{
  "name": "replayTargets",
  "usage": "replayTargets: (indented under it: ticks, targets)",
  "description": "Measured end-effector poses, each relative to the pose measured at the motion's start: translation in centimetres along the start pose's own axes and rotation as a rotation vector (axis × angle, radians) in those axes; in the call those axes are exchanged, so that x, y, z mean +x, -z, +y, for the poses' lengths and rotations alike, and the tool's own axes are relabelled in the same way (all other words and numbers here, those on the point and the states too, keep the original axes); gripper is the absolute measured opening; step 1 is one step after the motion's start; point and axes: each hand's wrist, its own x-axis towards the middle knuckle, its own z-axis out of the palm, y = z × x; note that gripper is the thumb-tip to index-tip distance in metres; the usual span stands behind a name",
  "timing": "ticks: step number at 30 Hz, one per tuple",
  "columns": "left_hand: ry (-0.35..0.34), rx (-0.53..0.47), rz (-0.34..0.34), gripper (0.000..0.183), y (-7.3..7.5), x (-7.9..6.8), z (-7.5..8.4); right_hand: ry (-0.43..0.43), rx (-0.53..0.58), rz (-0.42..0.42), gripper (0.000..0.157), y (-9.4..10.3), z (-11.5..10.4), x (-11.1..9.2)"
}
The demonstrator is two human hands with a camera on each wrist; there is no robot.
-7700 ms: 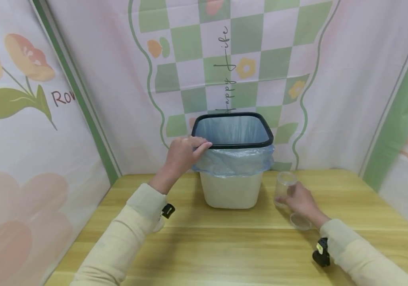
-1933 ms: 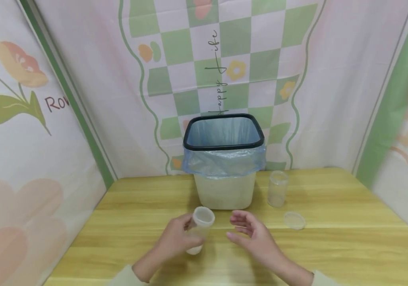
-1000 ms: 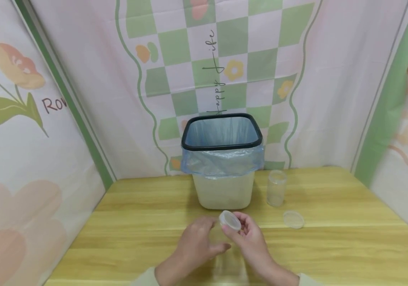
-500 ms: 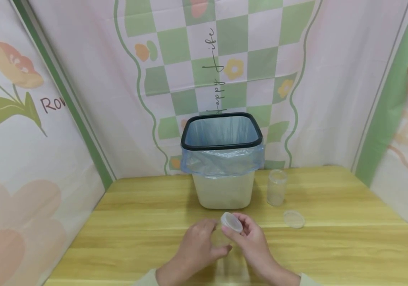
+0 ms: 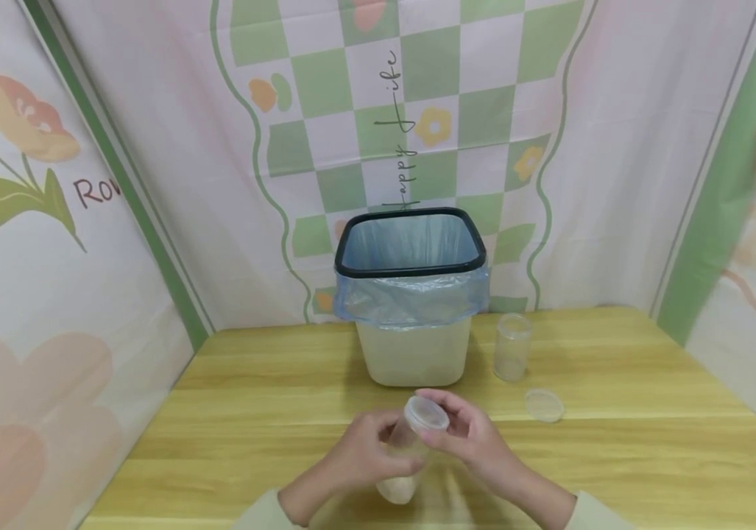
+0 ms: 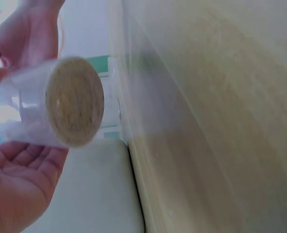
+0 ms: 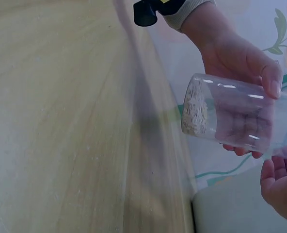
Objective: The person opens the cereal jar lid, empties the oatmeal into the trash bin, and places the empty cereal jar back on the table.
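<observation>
The left hand (image 5: 366, 453) curls round a clear, cylindrical plastic jar (image 5: 407, 442), thumb on its near side; the right hand (image 5: 480, 445) angles in, thumb and fingers gripping its round translucent lid (image 5: 427, 414). The jar—tilted, top leaning rightward—is held above the yellowish wood-grain surface (image 5: 252, 405), before the cream, blue-lined bin (image 5: 414, 357).

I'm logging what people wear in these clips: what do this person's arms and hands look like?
The left hand and right hand are bare, with no glove or ring visible. The left sleeve and right sleeve are pale cream. In the right wrist view, a small black device with a yellowish patch sits by the left cuff. No cables show.
</observation>
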Motion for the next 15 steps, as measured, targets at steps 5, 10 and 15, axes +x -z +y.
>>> replayTargets:
  ticks: [5, 10, 15]
  targets:
    - [0.035, -0.050, -0.057, 0.027, 0.2, -0.2, -0.1, 0.029, 0.012, -0.098, 0.046, 0.3, 0.0, 0.1]
    - [0.050, -0.005, -0.028, 0.032, 0.3, -0.2, 0.0, 0.055, 0.024, -0.089, 0.059, 0.2, -0.2, 0.1]
    - [-0.022, 0.121, 0.077, 0.034, 0.1, 0.0, 0.1, -0.008, -0.010, 0.147, 0.062, -1.1, -0.8, 0.0]
